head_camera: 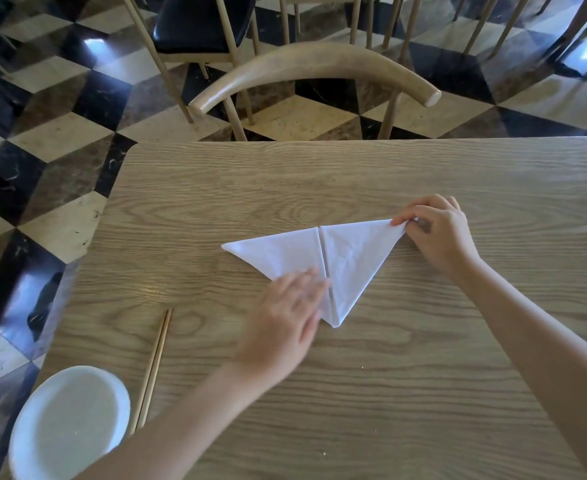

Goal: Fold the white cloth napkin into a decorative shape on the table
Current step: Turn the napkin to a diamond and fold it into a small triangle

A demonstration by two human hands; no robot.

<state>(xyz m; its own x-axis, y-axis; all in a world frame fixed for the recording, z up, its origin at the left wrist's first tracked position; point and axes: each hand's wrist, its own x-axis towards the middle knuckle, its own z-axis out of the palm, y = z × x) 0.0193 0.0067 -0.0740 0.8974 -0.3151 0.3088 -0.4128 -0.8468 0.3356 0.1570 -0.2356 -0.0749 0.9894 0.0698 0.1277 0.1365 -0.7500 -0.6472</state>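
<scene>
The white cloth napkin (349, 258) lies flat on the wooden table (354, 181), folded into a triangle with its point toward me and a seam down the middle. My left hand (285, 317) rests flat, fingers together, on the napkin's lower left flap beside the seam. My right hand (437, 233) pinches the napkin's far right corner between thumb and fingers.
A white plate (68, 424) sits at the table's near left corner, with a pair of wooden chopsticks (153, 368) beside it. A wooden chair with a curved back (312, 64) stands behind the table's far edge. Checkered floor lies to the left.
</scene>
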